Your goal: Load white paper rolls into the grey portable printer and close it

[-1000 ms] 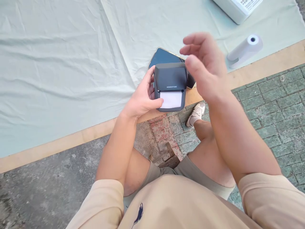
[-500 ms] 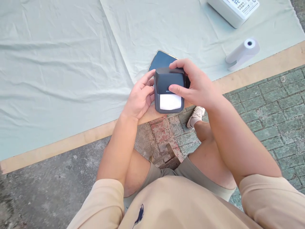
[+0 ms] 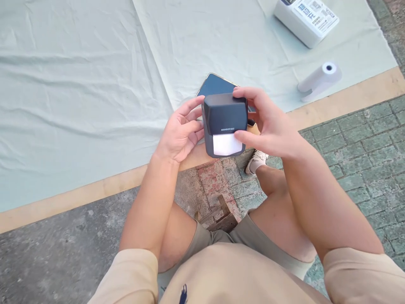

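Between my two hands is a small dark label printer (image 3: 225, 115) with light lettering on its front and a white paper label (image 3: 225, 145) showing below the lettering. My left hand (image 3: 182, 128) holds its left side, fingertips against the casing. My right hand (image 3: 267, 122) grips the right side, with the index finger on the top edge and the thumb by the upper right of the white paper. The printer is over the table's near edge. Behind it lies a phone (image 3: 215, 85) with a dark screen, partly hidden by the printer.
A white paper roll (image 3: 319, 81) lies on the cloth to the right. Beyond it is a white box (image 3: 306, 21) with a printed label. Pale cloth (image 3: 85, 84) covers the table, whose bare wooden edge (image 3: 95, 190) runs in front of me. A wooden stool (image 3: 223, 215) shows between my legs.
My right thumb has slid down from the printer's dark front to the paper, uncovering the lettering. The printer looks slightly larger and lower in view. The whole view has shifted a little.
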`<state>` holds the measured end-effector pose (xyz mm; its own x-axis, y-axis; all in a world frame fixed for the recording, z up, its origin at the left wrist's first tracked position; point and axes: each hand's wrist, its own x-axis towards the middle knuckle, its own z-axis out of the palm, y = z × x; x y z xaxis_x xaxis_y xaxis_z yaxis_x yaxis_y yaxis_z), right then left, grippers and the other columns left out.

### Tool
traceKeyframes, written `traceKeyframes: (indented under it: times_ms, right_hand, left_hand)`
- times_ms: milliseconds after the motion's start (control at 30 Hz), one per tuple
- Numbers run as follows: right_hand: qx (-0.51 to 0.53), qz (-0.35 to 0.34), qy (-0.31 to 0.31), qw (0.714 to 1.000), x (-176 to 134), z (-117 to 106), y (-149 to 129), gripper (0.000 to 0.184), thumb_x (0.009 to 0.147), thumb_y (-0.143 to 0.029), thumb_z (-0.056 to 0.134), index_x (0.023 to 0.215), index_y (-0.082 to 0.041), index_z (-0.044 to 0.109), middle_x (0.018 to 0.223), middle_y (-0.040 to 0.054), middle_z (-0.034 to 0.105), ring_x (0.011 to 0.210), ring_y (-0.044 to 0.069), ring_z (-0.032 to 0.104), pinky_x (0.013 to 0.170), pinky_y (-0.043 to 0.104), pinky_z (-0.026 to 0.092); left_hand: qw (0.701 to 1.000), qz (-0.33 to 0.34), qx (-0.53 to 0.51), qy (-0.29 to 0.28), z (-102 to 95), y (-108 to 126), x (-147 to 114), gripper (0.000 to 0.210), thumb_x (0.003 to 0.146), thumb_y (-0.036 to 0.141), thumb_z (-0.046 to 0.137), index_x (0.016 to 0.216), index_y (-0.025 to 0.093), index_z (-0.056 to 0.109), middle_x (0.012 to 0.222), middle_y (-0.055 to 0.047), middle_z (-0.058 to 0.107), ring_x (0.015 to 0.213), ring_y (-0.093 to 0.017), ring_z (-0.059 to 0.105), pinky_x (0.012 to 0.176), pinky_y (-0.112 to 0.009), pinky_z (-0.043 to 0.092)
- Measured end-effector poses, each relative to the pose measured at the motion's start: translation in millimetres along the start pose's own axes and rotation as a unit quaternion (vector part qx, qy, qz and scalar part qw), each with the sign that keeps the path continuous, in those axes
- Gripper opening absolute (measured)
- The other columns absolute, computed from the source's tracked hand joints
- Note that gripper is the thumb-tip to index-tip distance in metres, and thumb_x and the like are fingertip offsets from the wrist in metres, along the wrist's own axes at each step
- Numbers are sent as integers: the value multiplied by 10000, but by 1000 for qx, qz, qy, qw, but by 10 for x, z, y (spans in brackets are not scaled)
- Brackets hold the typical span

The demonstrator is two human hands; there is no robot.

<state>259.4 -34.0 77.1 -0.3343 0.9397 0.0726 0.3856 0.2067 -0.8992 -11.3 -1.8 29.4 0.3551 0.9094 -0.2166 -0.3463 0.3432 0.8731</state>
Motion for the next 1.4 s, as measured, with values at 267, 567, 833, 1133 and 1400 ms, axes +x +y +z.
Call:
traceKeyframes:
  times_ms: [267, 567, 833, 1133, 1400]
  right_hand:
    - [-33, -47, 267, 962, 117, 201, -73, 608, 1050, -889, 759, 897, -326, 588, 878, 31, 675, 850, 296, 735, 864, 550, 711]
    - [-220, -14, 81, 972, 278, 87, -281, 255, 982, -379, 828, 1216, -346, 923, 1090, 97, 890, 1040, 402, 768, 970, 609, 675]
    - [-216, -8, 33, 976, 260, 32, -456, 340, 841, -250, 842, 1158, -343, 758, 1096, 38, 867, 940, 337, 772, 855, 510, 651]
    - [168, 156, 258, 939, 284, -600, 442, 551, 856, -594, 626, 1358, -367, 642, 1553, 171, 791, 1364, 433, 753, 822, 553, 614]
    - [7, 84, 256, 963, 436, -498, 1276, 692, 977, -805, 699, 1438, -371, 421, 1419, 141, 737, 1232, 374, 708, 874, 509, 575]
  left_hand:
    - [997, 44, 30, -57, -129, -170, 99, 842, 793, 595, 1117, 1538, 420, 764, 1531, -41, 849, 1540, -433, 787, 1133, -549, 752]
    - [996, 59, 49, -53, -114, -208, 93, 977, 686, 663, 1163, 1557, 453, 774, 1580, -48, 807, 1419, -398, 820, 1051, -484, 744]
    - [997, 44, 30, -50, -117, -245, 89, 913, 703, 589, 1176, 1515, 431, 791, 1453, -50, 834, 1312, -371, 849, 1059, -504, 742]
    - [997, 26, 32, -70, -171, -198, 132, 908, 729, 534, 1186, 1532, 423, 777, 1501, -43, 861, 1418, -381, 855, 1103, -508, 761]
    - [997, 26, 30, -74, -155, -161, 129, 898, 719, 512, 1192, 1513, 421, 781, 1551, -41, 865, 1527, -409, 814, 1176, -549, 746]
